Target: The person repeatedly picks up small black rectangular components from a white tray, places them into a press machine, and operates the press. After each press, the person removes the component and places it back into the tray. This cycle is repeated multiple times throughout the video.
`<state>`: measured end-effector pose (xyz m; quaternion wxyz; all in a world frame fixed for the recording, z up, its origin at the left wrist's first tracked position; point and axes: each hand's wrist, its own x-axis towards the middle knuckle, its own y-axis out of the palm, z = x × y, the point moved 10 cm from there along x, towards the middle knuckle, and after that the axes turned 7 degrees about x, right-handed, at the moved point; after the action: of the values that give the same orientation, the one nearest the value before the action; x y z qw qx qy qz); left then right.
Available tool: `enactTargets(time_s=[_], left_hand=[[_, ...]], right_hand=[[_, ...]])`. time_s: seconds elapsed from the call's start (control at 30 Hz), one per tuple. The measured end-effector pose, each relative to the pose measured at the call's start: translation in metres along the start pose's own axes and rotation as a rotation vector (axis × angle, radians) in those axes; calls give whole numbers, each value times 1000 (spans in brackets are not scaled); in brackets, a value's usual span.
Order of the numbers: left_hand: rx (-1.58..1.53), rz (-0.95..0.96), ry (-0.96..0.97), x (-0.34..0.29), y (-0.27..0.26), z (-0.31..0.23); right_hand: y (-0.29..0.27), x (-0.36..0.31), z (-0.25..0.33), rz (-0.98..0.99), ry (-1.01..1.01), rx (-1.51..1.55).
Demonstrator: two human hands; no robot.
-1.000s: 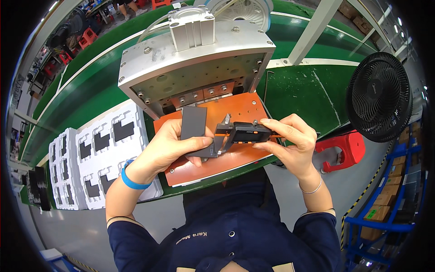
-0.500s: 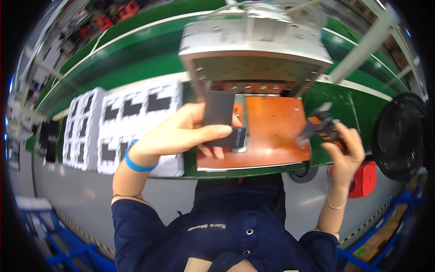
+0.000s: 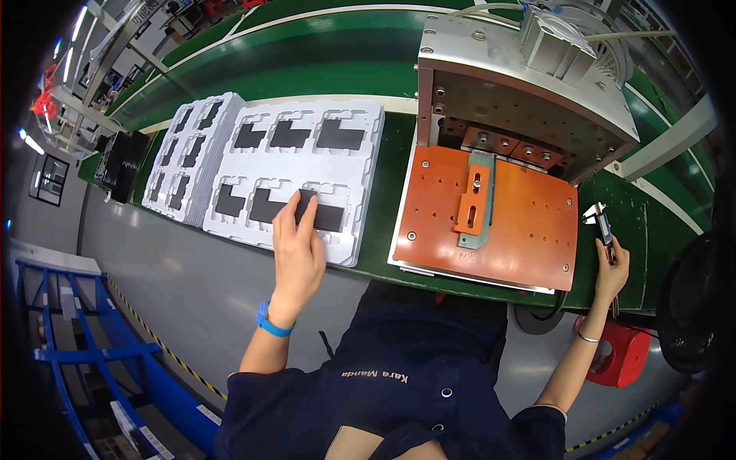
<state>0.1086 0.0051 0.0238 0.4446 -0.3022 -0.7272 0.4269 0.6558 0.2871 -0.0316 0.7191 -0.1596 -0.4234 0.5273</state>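
Over the white tray (image 3: 360, 253), your left hand (image 3: 297, 253) presses flat fingers on a dark plate (image 3: 318, 217) half in its pocket, which may ride the rim, while your right hand (image 3: 611, 272) pinches a caliper (image 3: 602, 224) near the table edge.

We see a long green bench (image 3: 383, 146) running from the upper left of the frame across to the right edge, bending with the lens. On it, left of centre, lies a white moulded tray (image 3: 360, 172) with dark flat pieces in its pockets, and just beside that, further left, a stack of similar white trays (image 3: 192, 165). At the far left edge sit dark stacked parts (image 3: 123, 165), too blurred for us to tell apart. Right of centre stands a grey metal press (image 3: 521, 92) on its orange base plate (image 3: 529, 230). At the right edge, a caliper (image 3: 602, 222) rests against the green surface.
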Motion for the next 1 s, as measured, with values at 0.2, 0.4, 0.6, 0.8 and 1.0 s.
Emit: enactTargets(time_s=[0.2, 0.4, 0.6, 0.8, 1.0], left_hand=[[72, 115, 22, -23, 11, -10], [128, -58, 41, -4, -9, 24], [420, -28, -400, 50, -34, 236], [53, 3, -458, 65, -22, 305], [-153, 316, -760, 83, -18, 317]], right_hand=[[1, 0, 7, -5, 21, -62], [-2, 0, 5, -20, -55, -172], [-5, 2, -10, -89, -59, 21], [0, -1, -18, -47, 10, 123], [-3, -3, -18, -64, -6, 176]])
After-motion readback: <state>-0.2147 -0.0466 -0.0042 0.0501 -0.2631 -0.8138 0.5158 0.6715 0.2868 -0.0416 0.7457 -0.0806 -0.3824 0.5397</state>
